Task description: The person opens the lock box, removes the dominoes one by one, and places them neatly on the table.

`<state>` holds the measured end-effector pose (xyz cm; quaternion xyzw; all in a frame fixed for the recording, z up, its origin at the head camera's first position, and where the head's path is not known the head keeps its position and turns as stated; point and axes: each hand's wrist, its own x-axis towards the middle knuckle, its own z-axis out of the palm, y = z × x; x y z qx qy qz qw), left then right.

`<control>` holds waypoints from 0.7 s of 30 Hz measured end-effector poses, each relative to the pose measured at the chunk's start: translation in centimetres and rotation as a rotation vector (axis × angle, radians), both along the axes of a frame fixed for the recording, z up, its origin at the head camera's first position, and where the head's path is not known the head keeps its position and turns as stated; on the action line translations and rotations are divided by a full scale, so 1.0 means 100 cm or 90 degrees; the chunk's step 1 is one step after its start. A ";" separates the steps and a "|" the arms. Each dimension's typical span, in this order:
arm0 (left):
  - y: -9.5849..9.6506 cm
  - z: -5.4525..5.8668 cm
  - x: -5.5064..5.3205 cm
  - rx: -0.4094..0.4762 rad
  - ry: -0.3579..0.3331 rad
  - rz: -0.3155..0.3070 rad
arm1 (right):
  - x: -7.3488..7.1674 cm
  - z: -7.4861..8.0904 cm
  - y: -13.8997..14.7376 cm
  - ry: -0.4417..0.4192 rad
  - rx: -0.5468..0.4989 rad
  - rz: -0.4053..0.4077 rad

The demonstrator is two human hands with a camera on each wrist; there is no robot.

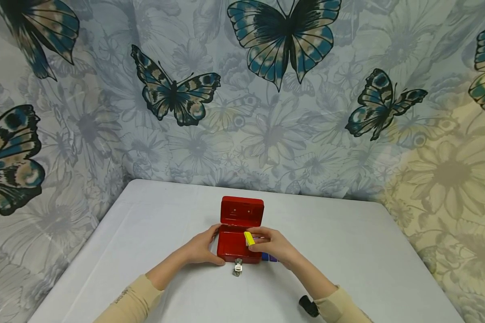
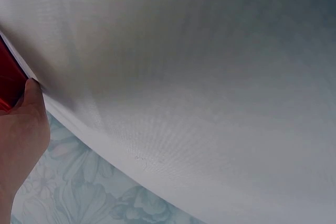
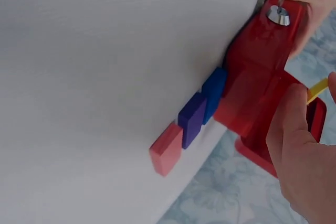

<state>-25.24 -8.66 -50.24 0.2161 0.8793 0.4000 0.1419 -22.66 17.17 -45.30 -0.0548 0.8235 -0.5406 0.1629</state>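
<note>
A small red metal cash box [image 1: 239, 258] stands on the table with its lid [image 1: 241, 211] raised at the back. My left hand [image 1: 204, 246] grips the box's left side, thumb at the front corner and fingers toward the hinge. Over the box's right part, my right hand [image 1: 275, 245] pinches a yellow block [image 1: 249, 238] between thumb and fingers. Keys [image 1: 237, 268] hang from the lock at the front. Beside the box's right wall, a blue block [image 3: 214, 95], a purple block [image 3: 192, 120] and a pink block [image 3: 166, 149] lie in a row.
A white cloth covers the table [image 1: 178, 202]. Near my right sleeve lies a small black object [image 1: 308, 306]. Behind the table hangs a patterned butterfly curtain [image 1: 266, 148], which also covers the sides.
</note>
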 end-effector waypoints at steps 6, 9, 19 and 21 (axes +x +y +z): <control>0.000 -0.002 -0.001 0.001 0.005 -0.004 | 0.002 0.001 0.011 -0.009 0.011 -0.025; 0.000 -0.002 0.000 0.000 0.004 -0.004 | 0.004 0.000 0.018 -0.015 0.012 -0.040; 0.001 -0.001 0.000 -0.002 0.002 -0.006 | 0.006 -0.005 0.038 -0.014 0.038 -0.086; 0.000 -0.001 -0.001 0.001 0.006 -0.009 | 0.007 -0.007 0.043 -0.012 0.046 -0.097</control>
